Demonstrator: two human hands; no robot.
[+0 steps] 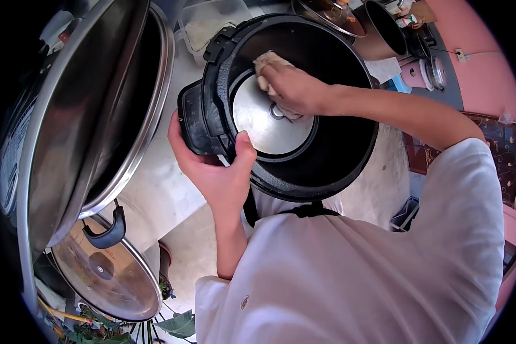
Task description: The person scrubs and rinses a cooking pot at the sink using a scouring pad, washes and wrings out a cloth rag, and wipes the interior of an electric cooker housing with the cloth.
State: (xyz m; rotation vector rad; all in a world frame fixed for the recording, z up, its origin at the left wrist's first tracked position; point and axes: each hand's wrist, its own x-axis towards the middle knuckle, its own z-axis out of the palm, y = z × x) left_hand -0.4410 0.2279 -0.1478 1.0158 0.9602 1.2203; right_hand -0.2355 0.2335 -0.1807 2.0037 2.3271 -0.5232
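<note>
A black electric cooker base (341, 152) is tilted so that its round opening faces me. Inside, at the bottom, is a silver heating plate (249, 117) with a small button at its centre. My right hand (301, 92) reaches into the base, fingers closed on a crumpled beige cloth (268, 59). The cloth lies over the plate's upper right part and edge. My left hand (215, 175) grips the base at its black side handle (194, 117), with the thumb over the rim and the fingers partly hidden behind the handle.
Large metal pots (165, 74) stand tilted at the left, above a glass lid (106, 275). A clear plastic container (198, 37) sits behind the base. Another pot (378, 34) is at the upper right. Plants (178, 325) grow at the lower left.
</note>
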